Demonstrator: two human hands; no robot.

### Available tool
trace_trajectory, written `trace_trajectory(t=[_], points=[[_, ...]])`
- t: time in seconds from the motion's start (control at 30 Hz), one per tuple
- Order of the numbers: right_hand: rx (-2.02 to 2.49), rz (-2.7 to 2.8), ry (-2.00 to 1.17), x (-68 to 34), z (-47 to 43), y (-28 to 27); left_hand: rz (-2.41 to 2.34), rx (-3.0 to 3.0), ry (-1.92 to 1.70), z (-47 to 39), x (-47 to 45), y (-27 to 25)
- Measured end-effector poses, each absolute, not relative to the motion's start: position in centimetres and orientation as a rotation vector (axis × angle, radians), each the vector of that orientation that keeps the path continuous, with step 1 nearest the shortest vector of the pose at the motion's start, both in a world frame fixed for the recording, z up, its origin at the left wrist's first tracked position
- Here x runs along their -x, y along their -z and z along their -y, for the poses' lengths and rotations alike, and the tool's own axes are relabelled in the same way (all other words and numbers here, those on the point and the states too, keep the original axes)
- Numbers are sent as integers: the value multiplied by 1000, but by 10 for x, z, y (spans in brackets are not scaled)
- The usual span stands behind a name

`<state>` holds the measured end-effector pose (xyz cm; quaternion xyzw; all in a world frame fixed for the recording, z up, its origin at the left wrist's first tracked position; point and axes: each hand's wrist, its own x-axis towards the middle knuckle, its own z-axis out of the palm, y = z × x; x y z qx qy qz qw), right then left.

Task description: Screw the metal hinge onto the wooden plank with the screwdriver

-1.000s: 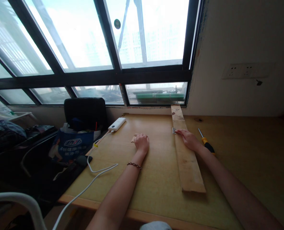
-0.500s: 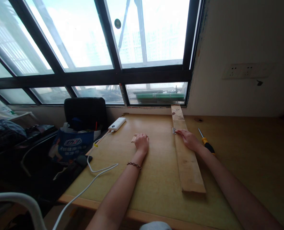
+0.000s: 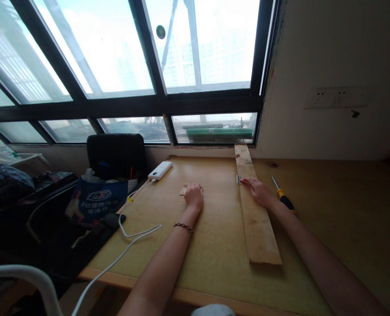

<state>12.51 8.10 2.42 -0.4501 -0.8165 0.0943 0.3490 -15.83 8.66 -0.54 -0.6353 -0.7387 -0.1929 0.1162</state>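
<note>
A long wooden plank (image 3: 259,219) lies on the table, running from near the front to the window wall. My right hand (image 3: 257,191) rests across it, with fingertips pressed together on a small metal hinge (image 3: 238,179) at the plank's left edge. My left hand (image 3: 193,195) lies curled on the tabletop to the left of the plank. From under its left side sticks out a small, pale, flat piece (image 3: 183,190); whatever is inside the fingers is hidden. A screwdriver (image 3: 283,200) with a yellow and black handle lies just beyond my right forearm.
A white power bank (image 3: 160,170) sits at the table's left edge, its white cable (image 3: 139,237) looping over the tabletop (image 3: 214,245). Left of the table stand a black chair (image 3: 116,153) and a blue bag (image 3: 94,199). Windows and a wall border the far side.
</note>
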Motion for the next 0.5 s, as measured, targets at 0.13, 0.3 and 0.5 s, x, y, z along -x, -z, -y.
trace_trajectory(t=[0.13,0.3,0.5], points=[[1172,2115,-250,-125,-80,-24,2174,1839,569,-88,158,6],[1169,2114,-240,-125,-80,-24,2180,1867,571,-88,159,6],[1163,2116,-237,-126,-81,-24,2171,1875,568,-87,159,5]])
